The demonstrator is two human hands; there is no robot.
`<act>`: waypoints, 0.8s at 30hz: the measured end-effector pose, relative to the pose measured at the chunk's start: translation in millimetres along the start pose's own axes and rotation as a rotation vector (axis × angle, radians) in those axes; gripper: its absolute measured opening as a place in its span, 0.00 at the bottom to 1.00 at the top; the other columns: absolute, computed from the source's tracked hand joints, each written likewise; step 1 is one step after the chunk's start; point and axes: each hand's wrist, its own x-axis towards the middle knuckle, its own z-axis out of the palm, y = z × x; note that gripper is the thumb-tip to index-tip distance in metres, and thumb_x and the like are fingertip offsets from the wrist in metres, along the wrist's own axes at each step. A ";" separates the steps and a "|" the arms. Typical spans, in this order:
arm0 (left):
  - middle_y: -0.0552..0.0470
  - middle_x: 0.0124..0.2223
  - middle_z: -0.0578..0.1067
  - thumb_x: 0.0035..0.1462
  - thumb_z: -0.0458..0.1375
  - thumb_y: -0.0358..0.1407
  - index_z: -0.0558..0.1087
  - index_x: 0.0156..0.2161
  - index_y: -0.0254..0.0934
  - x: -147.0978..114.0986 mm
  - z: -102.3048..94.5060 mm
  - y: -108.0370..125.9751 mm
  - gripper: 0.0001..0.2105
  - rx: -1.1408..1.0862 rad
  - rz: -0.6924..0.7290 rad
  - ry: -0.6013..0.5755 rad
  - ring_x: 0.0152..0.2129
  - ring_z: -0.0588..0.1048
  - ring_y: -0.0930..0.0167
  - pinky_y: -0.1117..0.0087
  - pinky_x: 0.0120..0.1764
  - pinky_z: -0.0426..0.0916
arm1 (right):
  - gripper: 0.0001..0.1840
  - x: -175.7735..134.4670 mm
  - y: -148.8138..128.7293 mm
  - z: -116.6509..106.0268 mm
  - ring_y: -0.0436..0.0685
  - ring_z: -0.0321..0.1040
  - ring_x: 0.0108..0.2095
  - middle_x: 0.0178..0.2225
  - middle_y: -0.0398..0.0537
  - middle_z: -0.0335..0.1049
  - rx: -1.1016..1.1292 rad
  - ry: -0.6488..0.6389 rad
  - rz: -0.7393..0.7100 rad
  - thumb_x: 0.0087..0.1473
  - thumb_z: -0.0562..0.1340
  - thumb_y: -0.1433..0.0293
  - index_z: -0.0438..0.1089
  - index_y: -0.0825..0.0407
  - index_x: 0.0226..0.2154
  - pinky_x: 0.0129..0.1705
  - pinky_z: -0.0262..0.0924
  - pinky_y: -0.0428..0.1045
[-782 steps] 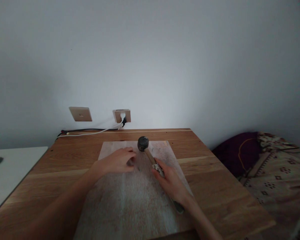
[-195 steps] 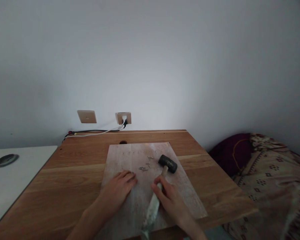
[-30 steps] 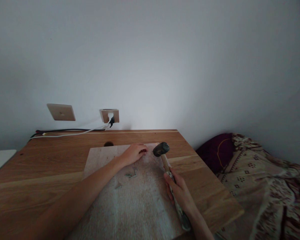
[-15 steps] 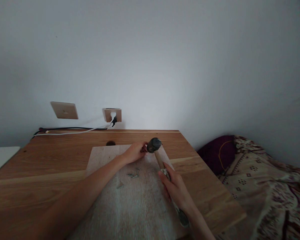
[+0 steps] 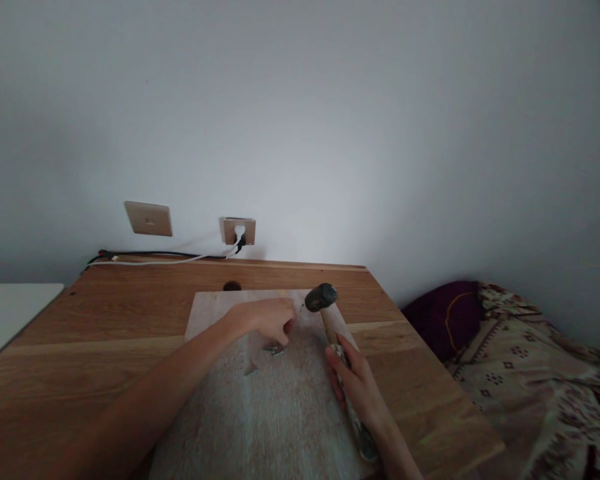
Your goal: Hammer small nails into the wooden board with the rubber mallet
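My right hand (image 5: 355, 380) is wrapped round the handle of a hammer (image 5: 330, 325), whose dark head is raised over the far right part of a pale wooden board (image 5: 260, 420). My left hand (image 5: 275, 320) is over the board with its fingers curled down and closed, fingertips at a small pile of nails (image 5: 274, 350). Whether a nail is between those fingertips is hidden. A small grey piece (image 5: 251, 369), too blurred to name, lies on the board nearer to me.
Under the board is a brown wooden table (image 5: 105, 373) standing against a white wall. Cables (image 5: 150, 261) run along its back edge to a wall socket (image 5: 239, 231). Patterned bedding (image 5: 540, 393) and a purple cushion (image 5: 443, 320) are at the right.
My left hand has come back toward me from beside the hammer head, down to the nails. The hammer stays in my right hand, in nearly the same pose. The view has shifted slightly.
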 end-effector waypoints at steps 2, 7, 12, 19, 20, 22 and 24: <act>0.51 0.33 0.75 0.43 0.69 0.29 0.74 0.24 0.37 3.0 4.8 -2.9 0.07 -0.007 -0.004 0.021 0.28 0.73 0.67 0.68 0.31 0.66 | 0.28 -0.5 1.9 0.5 0.48 0.51 0.12 0.14 0.33 0.57 0.027 0.007 -0.007 0.59 0.61 0.40 0.67 0.49 0.38 0.11 0.50 0.43; 0.54 0.32 0.78 0.50 0.62 0.25 0.77 0.37 0.37 9.5 8.3 -25.1 0.09 -0.205 -0.109 0.228 0.29 0.75 0.69 0.71 0.35 0.66 | 0.29 -1.2 5.0 -1.0 0.47 0.50 0.11 0.14 0.31 0.55 0.078 0.070 -0.013 0.57 0.61 0.39 0.63 0.48 0.35 0.11 0.49 0.42; 0.51 0.35 0.80 0.57 0.62 0.29 0.78 0.39 0.36 12.0 16.6 -44.0 0.05 -0.403 -0.100 0.397 0.33 0.77 0.69 0.71 0.39 0.68 | 0.29 -0.9 8.3 -2.0 0.47 0.50 0.12 0.14 0.32 0.55 0.059 0.069 -0.019 0.60 0.59 0.39 0.64 0.48 0.38 0.11 0.48 0.42; 0.53 0.33 0.79 0.56 0.64 0.29 0.77 0.35 0.36 9.8 24.9 -47.8 0.01 -0.438 -0.093 0.412 0.31 0.76 0.70 0.71 0.38 0.68 | 0.30 -1.2 9.2 -0.8 0.48 0.52 0.12 0.15 0.32 0.56 0.045 0.057 -0.005 0.59 0.60 0.39 0.66 0.49 0.44 0.11 0.51 0.42; 0.53 0.33 0.79 0.56 0.64 0.29 0.77 0.35 0.36 9.7 25.4 -47.8 0.01 -0.434 -0.088 0.407 0.31 0.76 0.70 0.71 0.38 0.68 | 0.31 -0.9 9.7 -0.8 0.48 0.52 0.12 0.15 0.32 0.56 0.044 0.059 -0.006 0.59 0.60 0.39 0.66 0.49 0.45 0.11 0.50 0.42; 0.53 0.33 0.79 0.55 0.64 0.29 0.77 0.34 0.36 10.0 26.4 -48.3 0.02 -0.416 -0.084 0.399 0.31 0.76 0.70 0.71 0.38 0.68 | 0.32 -0.7 10.2 -1.1 0.48 0.52 0.12 0.15 0.31 0.55 0.035 0.062 -0.009 0.58 0.60 0.39 0.67 0.50 0.46 0.12 0.50 0.42; 0.53 0.32 0.79 0.54 0.65 0.29 0.77 0.34 0.36 10.7 27.4 -49.4 0.02 -0.399 -0.092 0.396 0.31 0.76 0.69 0.71 0.37 0.68 | 0.33 -1.5 8.6 -1.6 0.49 0.52 0.12 0.15 0.32 0.55 0.032 0.052 -0.012 0.59 0.59 0.39 0.68 0.50 0.48 0.12 0.49 0.43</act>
